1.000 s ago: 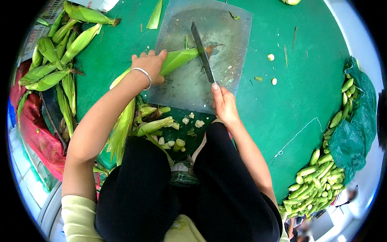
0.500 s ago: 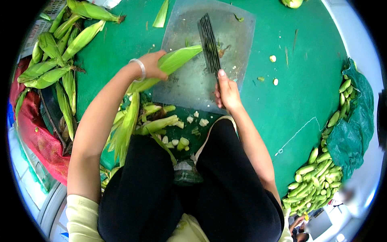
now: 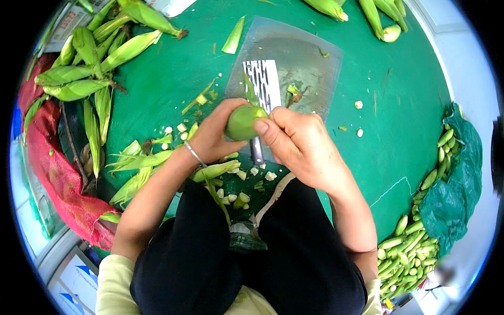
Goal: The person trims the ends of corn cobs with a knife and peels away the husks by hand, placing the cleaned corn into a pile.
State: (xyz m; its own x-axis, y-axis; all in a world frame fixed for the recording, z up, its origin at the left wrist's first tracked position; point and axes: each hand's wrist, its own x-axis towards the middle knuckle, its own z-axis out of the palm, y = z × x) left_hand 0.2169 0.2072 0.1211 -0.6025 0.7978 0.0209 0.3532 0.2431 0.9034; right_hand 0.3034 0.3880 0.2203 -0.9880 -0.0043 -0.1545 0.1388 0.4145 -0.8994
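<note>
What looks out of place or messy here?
Cut corn bits and husk scraps litter the green mat by the person's knees. The cleaver lies flat on the cutting board, partly under both hands, which hold a corn cob.

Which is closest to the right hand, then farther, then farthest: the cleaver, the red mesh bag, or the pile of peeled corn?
1. Cleaver: right under the right hand, on the board.
2. Pile of peeled corn: lower right.
3. Red mesh bag: far left.
</note>
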